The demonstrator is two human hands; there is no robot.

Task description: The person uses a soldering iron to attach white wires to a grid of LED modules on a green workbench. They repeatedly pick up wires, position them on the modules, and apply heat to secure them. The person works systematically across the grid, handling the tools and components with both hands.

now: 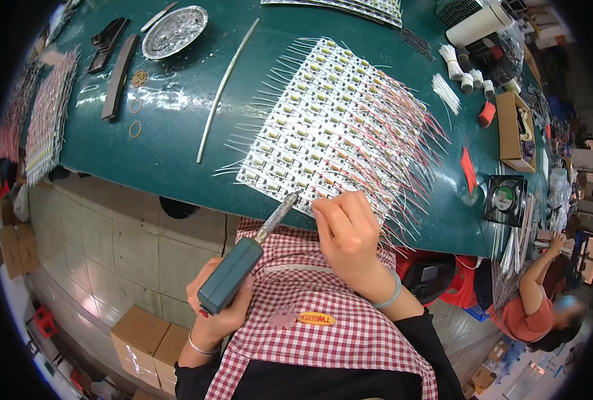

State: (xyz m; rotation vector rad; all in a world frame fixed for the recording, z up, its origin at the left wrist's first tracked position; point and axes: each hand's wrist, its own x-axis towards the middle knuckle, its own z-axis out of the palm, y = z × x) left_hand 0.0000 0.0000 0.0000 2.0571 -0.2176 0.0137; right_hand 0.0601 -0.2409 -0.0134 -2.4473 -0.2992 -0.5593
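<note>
Bright, even indoor light here, with hot glare skating over the glossy tabletop (170, 137)!
Light appears to fall from above, breaking into white streaks across the green surface at upper left, and look, the metal dish (146, 44) glints too! The white board panel (296, 127) gleams, its rows crisp; pale floor tiles (103, 227) catch a softer sheen. Out wide, the fisheye bends everything, black swallows the corners, bluish fringing lines the lower-left rim, and a co-worker's head (568, 312) is a blur!
</note>
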